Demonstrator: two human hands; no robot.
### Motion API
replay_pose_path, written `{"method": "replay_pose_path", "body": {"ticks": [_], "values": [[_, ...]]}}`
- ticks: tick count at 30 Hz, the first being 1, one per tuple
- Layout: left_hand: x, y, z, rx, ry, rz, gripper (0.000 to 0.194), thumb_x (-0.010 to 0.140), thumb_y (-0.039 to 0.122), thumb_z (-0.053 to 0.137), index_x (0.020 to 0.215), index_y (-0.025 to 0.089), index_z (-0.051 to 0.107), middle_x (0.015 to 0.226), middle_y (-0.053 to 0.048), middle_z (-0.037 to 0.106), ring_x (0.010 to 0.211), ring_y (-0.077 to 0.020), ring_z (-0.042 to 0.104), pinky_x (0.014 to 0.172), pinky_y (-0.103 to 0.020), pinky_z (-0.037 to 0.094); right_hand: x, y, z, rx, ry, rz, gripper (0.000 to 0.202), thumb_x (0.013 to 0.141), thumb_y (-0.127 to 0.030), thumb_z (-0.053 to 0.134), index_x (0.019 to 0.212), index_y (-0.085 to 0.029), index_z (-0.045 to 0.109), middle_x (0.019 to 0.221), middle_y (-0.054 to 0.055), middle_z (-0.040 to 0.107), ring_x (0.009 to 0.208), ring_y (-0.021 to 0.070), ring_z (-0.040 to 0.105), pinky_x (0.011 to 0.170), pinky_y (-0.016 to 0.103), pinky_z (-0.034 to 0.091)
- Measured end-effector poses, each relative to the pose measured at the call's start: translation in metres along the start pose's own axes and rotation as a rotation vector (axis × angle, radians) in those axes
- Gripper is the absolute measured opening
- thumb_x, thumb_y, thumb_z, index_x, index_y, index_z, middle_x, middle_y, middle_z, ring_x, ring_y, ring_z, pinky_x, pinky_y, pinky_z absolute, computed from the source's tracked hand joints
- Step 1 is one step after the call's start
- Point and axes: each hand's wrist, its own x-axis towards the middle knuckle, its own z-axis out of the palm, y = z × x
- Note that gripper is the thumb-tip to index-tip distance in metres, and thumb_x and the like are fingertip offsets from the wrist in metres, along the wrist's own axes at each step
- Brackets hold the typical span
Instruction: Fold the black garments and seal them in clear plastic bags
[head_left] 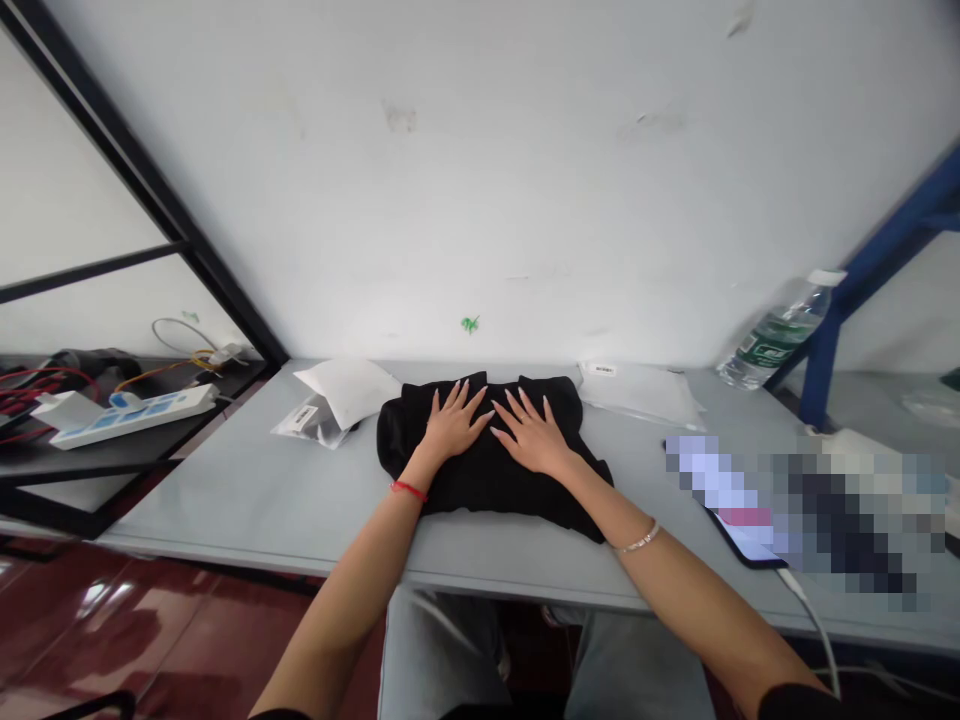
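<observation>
A black cloth garment (495, 487), folded over on itself, lies on the grey table in front of me. Its exact kind cannot be made out. My left hand (454, 422) rests flat on the left part of it with the fingers spread. On the right part lies my right hand (534, 435), palm down and fingers apart. The fingertips of both hands point toward the wall and come close together near the garment's middle. Neither hand grips anything.
White plastic packets (349, 392) lie behind the garment on the left, another packet (641, 392) on the right. A water bottle (780, 335) leans by a blue post. A phone (731, 505) with a cable lies at right. A power strip (135, 415) sits on the left shelf.
</observation>
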Motion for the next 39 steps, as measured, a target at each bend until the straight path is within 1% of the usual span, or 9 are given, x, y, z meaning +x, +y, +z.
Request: {"method": "replay_pose_path", "body": {"ticks": [10, 14, 20, 23, 26, 30, 33, 36, 39], "values": [[0.000, 0.001, 0.006, 0.021, -0.016, -0.013, 0.056, 0.098, 0.051, 0.034, 0.149, 0.029, 0.032, 0.155, -0.010, 0.033, 0.144, -0.0276, 0.028, 0.116, -0.057, 0.018, 0.003, 0.001, 0.000, 0.022, -0.233, 0.086, 0.065, 0.096, -0.061, 0.018, 0.153, -0.031, 0.019, 0.162, 0.003, 0.013, 0.148, 0.0308, 0.004, 0.116, 0.063, 0.004], [0.001, -0.005, -0.001, -0.052, 0.107, -0.056, 0.057, 0.096, 0.046, 0.042, 0.147, 0.023, 0.037, 0.151, -0.013, 0.040, 0.140, -0.0264, 0.036, 0.116, -0.049, 0.024, 0.002, 0.002, -0.002, 0.023, -0.256, 0.098, 0.065, 0.096, -0.063, 0.015, 0.153, -0.032, 0.016, 0.162, 0.002, 0.010, 0.149, 0.0293, 0.002, 0.116, 0.061, 0.002], [-0.011, -0.055, -0.030, -0.083, 0.517, -0.648, 0.049, 0.090, 0.036, 0.051, 0.133, 0.012, 0.054, 0.146, -0.021, 0.042, 0.139, -0.0351, 0.033, 0.114, -0.048, 0.025, 0.000, 0.002, -0.006, 0.057, -0.272, 0.079, 0.067, 0.095, -0.064, 0.012, 0.154, -0.030, 0.015, 0.162, 0.004, 0.008, 0.149, 0.0286, 0.000, 0.117, 0.059, 0.002], [-0.022, -0.080, -0.036, -0.133, 0.523, -0.937, 0.058, 0.083, 0.034, 0.060, 0.136, 0.013, 0.050, 0.152, -0.024, 0.028, 0.142, -0.0447, 0.021, 0.111, -0.057, 0.023, 0.000, 0.001, -0.007, 0.060, -0.278, 0.092, 0.067, 0.096, -0.063, 0.013, 0.154, -0.029, 0.016, 0.162, 0.004, 0.009, 0.149, 0.0283, 0.000, 0.117, 0.058, 0.002], [-0.029, -0.094, -0.036, -0.155, 0.474, -1.049, 0.060, 0.078, 0.030, 0.065, 0.135, 0.016, 0.050, 0.150, -0.025, 0.028, 0.140, -0.0461, 0.024, 0.109, -0.059, 0.024, 0.000, 0.000, -0.008, 0.057, -0.283, 0.095, 0.067, 0.096, -0.063, 0.013, 0.154, -0.029, 0.016, 0.162, 0.004, 0.009, 0.149, 0.0278, 0.001, 0.117, 0.058, 0.003], [-0.032, -0.104, -0.033, -0.127, 0.444, -1.120, 0.066, 0.067, 0.024, 0.072, 0.130, 0.016, 0.052, 0.147, -0.026, 0.032, 0.138, -0.0490, 0.024, 0.106, -0.065, 0.020, -0.001, -0.001, -0.009, 0.054, -0.281, 0.089, 0.067, 0.096, -0.062, 0.013, 0.154, -0.027, 0.016, 0.162, 0.005, 0.010, 0.149, 0.0275, 0.001, 0.118, 0.057, 0.003], [-0.034, -0.108, -0.034, -0.117, 0.517, -1.117, 0.049, 0.070, 0.015, 0.065, 0.118, 0.016, 0.059, 0.132, -0.022, 0.048, 0.130, -0.0444, 0.038, 0.104, -0.063, 0.026, -0.002, 0.000, -0.009, 0.056, -0.285, 0.093, 0.067, 0.096, -0.062, 0.013, 0.154, -0.027, 0.017, 0.162, 0.005, 0.010, 0.149, 0.0275, 0.002, 0.118, 0.056, 0.003], [-0.035, -0.109, -0.040, -0.190, 0.681, -1.087, 0.033, 0.076, 0.010, 0.058, 0.108, 0.017, 0.064, 0.118, -0.017, 0.057, 0.119, -0.0366, 0.051, 0.103, -0.056, 0.033, -0.003, 0.001, -0.007, 0.061, -0.270, 0.085, 0.068, 0.096, -0.062, 0.012, 0.154, -0.027, 0.018, 0.162, 0.006, 0.011, 0.149, 0.0266, 0.002, 0.118, 0.056, 0.003], [-0.032, -0.112, -0.046, -0.369, 0.998, -0.921, 0.031, 0.081, 0.010, 0.055, 0.110, 0.017, 0.063, 0.113, -0.012, 0.060, 0.109, -0.0263, 0.058, 0.099, -0.043, 0.043, -0.003, 0.001, -0.006, 0.071, -0.234, 0.073, 0.069, 0.096, -0.062, 0.013, 0.154, -0.025, 0.019, 0.162, 0.007, 0.014, 0.149, 0.0267, 0.005, 0.118, 0.056, 0.005]]}}
